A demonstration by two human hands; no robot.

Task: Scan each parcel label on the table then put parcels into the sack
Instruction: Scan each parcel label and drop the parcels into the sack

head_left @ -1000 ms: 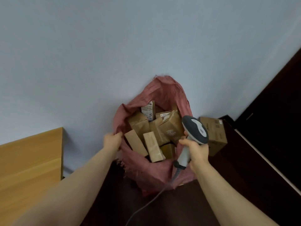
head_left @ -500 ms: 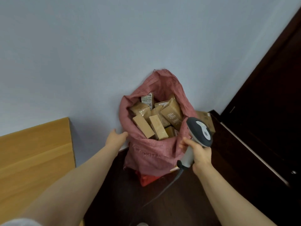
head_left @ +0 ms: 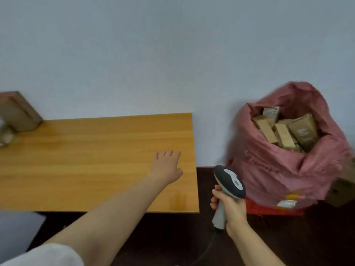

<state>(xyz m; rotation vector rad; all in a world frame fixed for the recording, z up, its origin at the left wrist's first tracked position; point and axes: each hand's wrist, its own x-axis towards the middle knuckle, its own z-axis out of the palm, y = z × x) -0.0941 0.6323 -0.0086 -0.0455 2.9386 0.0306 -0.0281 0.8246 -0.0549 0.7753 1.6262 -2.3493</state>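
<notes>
A pink woven sack [head_left: 278,169] stands on the dark floor at the right, against the wall, filled with several brown parcels [head_left: 284,129]. My right hand [head_left: 228,206] grips the grey handle of a barcode scanner [head_left: 229,181] just left of the sack. My left hand [head_left: 167,166] hovers open, fingers spread, over the right end of the wooden table [head_left: 86,160]. A brown cardboard parcel [head_left: 17,112] sits at the table's far left, partly cut off by the frame edge.
A cardboard box [head_left: 343,189] stands on the floor behind the sack at the right edge. The scanner's cable [head_left: 207,248] trails down to the floor. A blurred pale object [head_left: 3,135] lies at the table's left edge.
My view has swung left from the sack to the table. My left hand left the sack's rim and moved over the table. The scanner stays in my right hand.
</notes>
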